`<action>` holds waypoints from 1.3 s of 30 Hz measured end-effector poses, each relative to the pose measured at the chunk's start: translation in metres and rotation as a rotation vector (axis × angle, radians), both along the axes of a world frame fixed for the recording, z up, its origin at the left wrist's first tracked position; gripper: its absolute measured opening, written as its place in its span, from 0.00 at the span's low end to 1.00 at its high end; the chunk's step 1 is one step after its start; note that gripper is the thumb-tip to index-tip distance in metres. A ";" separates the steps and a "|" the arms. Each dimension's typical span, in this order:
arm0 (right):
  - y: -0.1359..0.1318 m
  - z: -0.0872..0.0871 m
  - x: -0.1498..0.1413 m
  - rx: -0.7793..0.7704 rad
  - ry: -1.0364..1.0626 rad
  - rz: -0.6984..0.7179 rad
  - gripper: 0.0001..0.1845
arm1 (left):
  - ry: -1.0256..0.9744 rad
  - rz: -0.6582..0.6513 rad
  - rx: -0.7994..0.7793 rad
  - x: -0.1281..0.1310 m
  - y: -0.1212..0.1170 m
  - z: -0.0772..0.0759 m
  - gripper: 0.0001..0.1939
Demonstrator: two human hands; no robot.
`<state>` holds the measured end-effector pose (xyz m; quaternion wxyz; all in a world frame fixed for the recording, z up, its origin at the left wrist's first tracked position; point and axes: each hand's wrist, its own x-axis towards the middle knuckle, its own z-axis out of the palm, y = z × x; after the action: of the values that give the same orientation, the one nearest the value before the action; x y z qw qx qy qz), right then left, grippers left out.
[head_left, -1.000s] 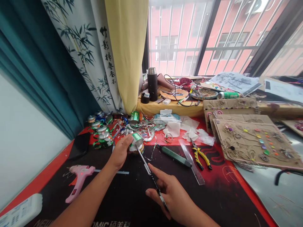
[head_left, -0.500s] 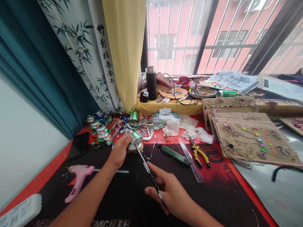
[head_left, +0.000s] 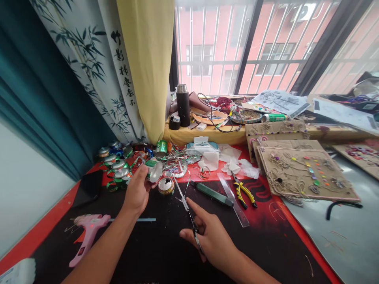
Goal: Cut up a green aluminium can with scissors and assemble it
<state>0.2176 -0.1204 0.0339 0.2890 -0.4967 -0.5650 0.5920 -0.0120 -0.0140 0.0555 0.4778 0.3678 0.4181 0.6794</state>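
Observation:
My left hand (head_left: 137,193) is closed around a cut green aluminium can (head_left: 154,170), whose silvery side faces right. In my right hand (head_left: 209,232) is a pair of scissors (head_left: 184,202), with a thumb and fingers at the dark handles and the index finger stretched along them. The blades point up and left, apart from the can. Between the can and the blades, a short can end (head_left: 166,185) with an opening in its top sits on the black mat (head_left: 166,244). A thin curled metal strip (head_left: 187,183) lies near the blade tips.
A pink glue gun (head_left: 90,232) lies at the left, near a black phone (head_left: 88,187). Right of the scissors are a green box cutter (head_left: 212,194), a clear ruler (head_left: 233,201) and yellow pliers (head_left: 245,193). Metal scraps (head_left: 174,156) and small can pieces (head_left: 120,169) crowd the back.
My left hand has moved the green can left and turned it, away from the scissor blades. The can end on the mat now shows fully. The whole view has shifted slightly.

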 end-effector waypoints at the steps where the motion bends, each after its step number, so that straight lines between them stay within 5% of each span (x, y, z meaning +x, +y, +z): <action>1: 0.001 0.000 0.000 -0.005 0.003 -0.009 0.48 | -0.006 0.009 -0.004 0.000 0.000 0.000 0.27; 23: 0.010 -0.006 0.006 0.035 -0.145 -0.034 0.48 | -0.011 -0.009 0.002 0.006 -0.004 0.004 0.27; 31: 0.014 -0.018 0.002 0.035 -0.011 -0.190 0.48 | -0.050 -0.030 -0.061 0.009 -0.009 0.006 0.30; 39: 0.022 -0.016 0.004 0.010 0.024 -0.202 0.50 | -0.073 -0.058 -0.105 0.014 -0.012 0.010 0.34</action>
<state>0.2219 -0.0988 0.0177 0.3564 -0.5424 -0.5115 0.5632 0.0019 -0.0264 0.0655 0.5307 0.3292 0.4248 0.6554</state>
